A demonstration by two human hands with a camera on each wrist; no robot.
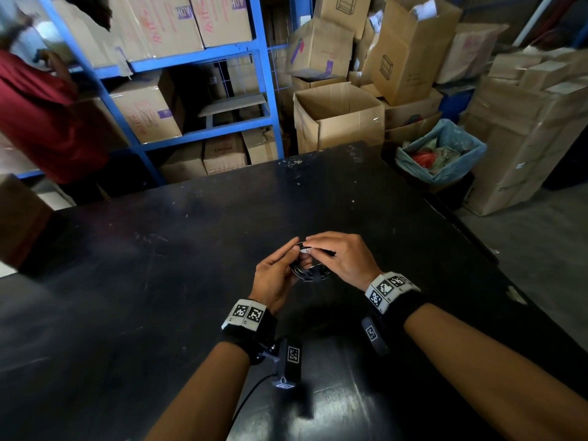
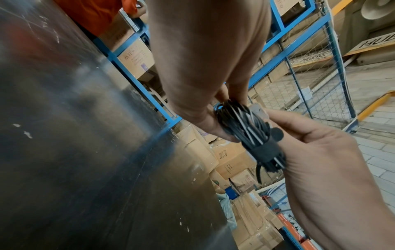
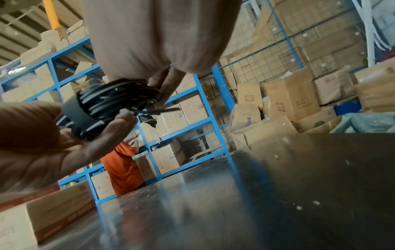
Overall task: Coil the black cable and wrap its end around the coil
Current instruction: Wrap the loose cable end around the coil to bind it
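The black cable (image 1: pixel 306 271) is a small coil held above the black table (image 1: pixel 191 281). My left hand (image 1: pixel 291 261) grips the coil from the left, thumb on top and fingers underneath. My right hand (image 1: pixel 316 249) pinches the cable's pale-tipped end at the top of the coil. In the left wrist view a black strap (image 2: pixel 264 148) rings the coil (image 2: pixel 239 125), held between my left hand (image 2: pixel 213 123) and right hand (image 2: pixel 278 126). In the right wrist view the coil (image 3: pixel 115 98) lies on my left hand's fingers (image 3: pixel 119 125), my right hand (image 3: pixel 160 91) touches it, and a loose end (image 3: pixel 164 110) sticks out.
An open cardboard box (image 1: pixel 337 119) and a bin lined with a blue bag (image 1: pixel 442 154) stand beyond the table's far edge. Blue shelves (image 1: pixel 264 74) with boxes fill the back left. A person in a red shirt (image 1: pixel 41 122) stands at the far left.
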